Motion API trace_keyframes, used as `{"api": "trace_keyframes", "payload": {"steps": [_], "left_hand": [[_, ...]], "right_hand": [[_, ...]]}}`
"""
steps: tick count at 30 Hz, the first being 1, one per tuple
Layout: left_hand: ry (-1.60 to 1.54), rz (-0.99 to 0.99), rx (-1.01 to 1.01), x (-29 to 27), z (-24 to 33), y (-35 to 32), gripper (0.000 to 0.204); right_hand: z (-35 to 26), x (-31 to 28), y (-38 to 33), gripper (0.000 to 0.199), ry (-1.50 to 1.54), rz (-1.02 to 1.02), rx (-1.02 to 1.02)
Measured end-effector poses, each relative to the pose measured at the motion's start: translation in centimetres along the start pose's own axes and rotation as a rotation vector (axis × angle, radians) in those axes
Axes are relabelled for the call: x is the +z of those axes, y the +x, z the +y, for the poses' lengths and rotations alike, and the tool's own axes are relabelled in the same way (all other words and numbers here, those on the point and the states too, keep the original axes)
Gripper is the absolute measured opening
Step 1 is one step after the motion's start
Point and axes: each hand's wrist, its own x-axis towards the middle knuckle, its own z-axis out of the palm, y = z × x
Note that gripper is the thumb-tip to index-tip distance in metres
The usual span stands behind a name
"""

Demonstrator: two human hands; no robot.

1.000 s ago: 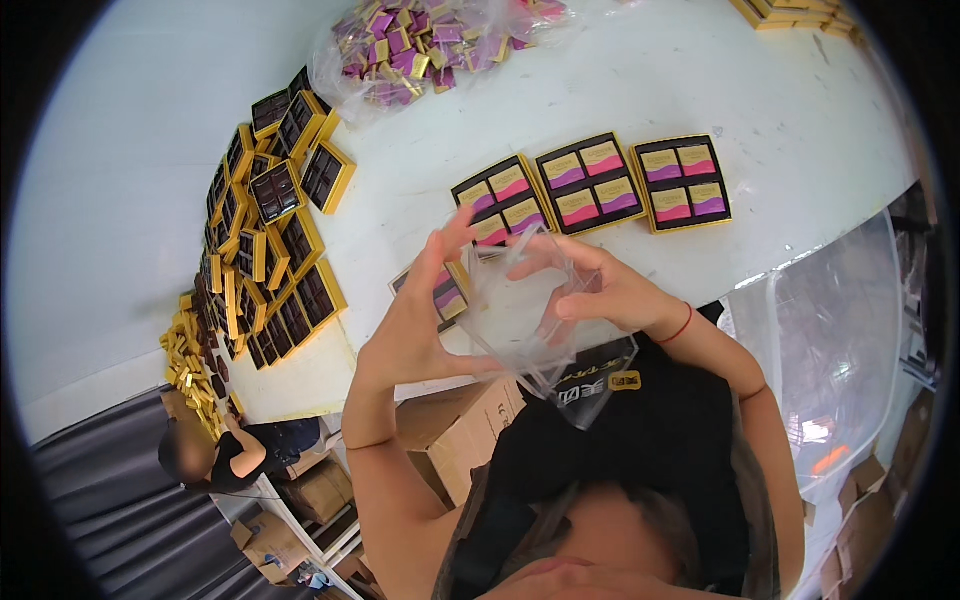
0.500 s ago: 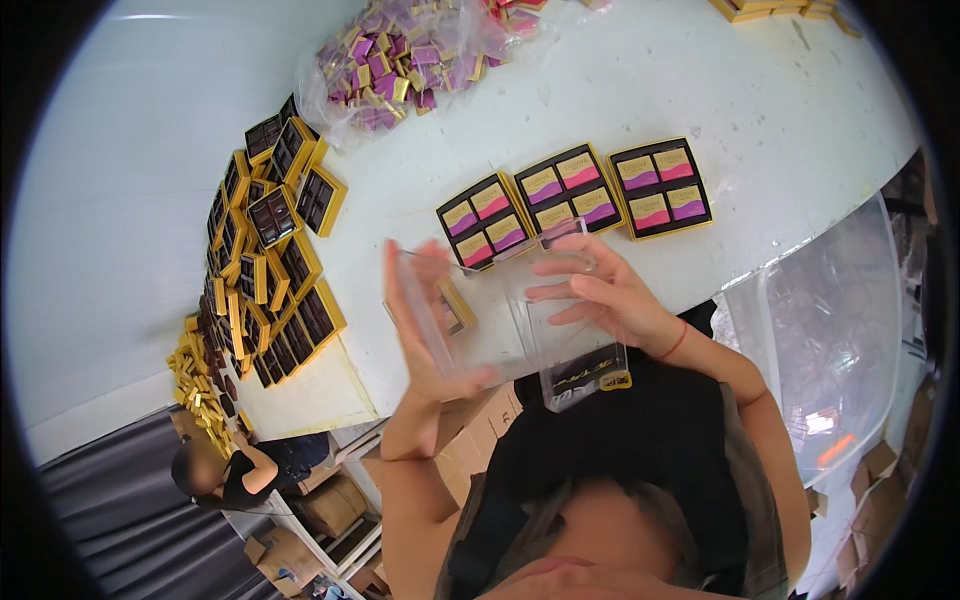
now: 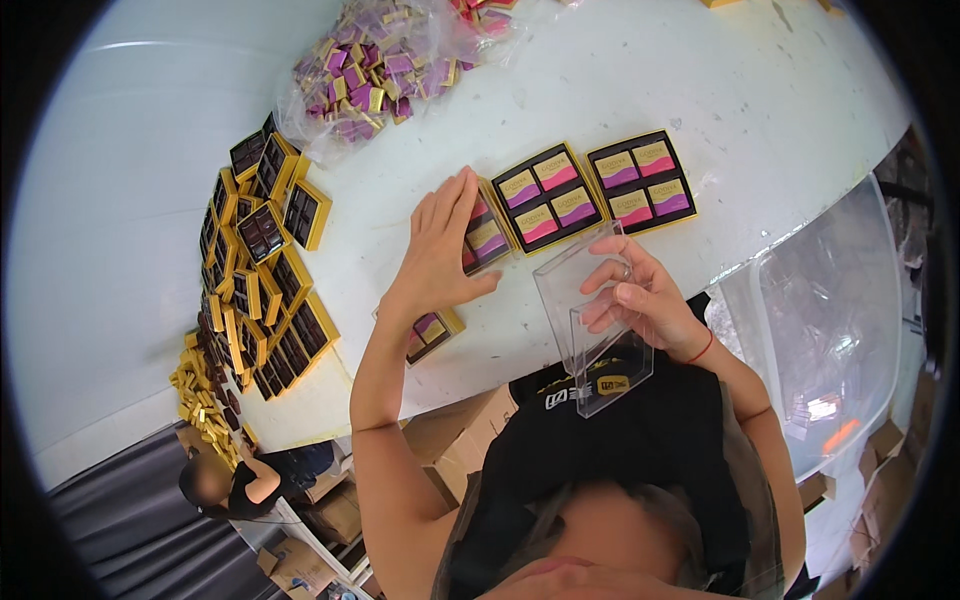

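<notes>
Resting its spread, empty fingers on the filled chocolate box [image 3: 487, 235], the left hand [image 3: 440, 250] steadies it while the right hand [image 3: 640, 300] grips the clear lid [image 3: 590, 320], probably needing alignment above that box.

- Centre box [image 3: 548, 196] — landmark: square, gold-rimmed, dark tray with four pink, purple and gold packets.
- Matching box [image 3: 642, 182]: just right of it.
- Third box [image 3: 484, 236]: just left, partly under the left hand [image 3: 440, 250].
- Clear plastic lid [image 3: 590, 315]: below it, gripped by the right hand [image 3: 640, 300].
- Empty gold trays [image 3: 262, 270]: stacked far left.
- Clear bag of purple packets [image 3: 375, 70]: above left.
</notes>
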Motion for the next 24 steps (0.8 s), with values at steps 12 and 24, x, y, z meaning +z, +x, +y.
{"api": "trace_keyframes", "payload": {"steps": [12, 24], "left_hand": [[0.169, 0.094, -0.094, 1.8, -0.2, -0.1, 0.115], [-0.040, -0.066, 0.094, -1.0, 2.5, -2.2, 0.132]], "right_hand": [[-0.5, -0.1, -0.3, 0.067, -0.076, 0.076, 0.027], [-0.8, 0.8, -0.8, 0.066, 0.060, -0.040, 0.184]]}}
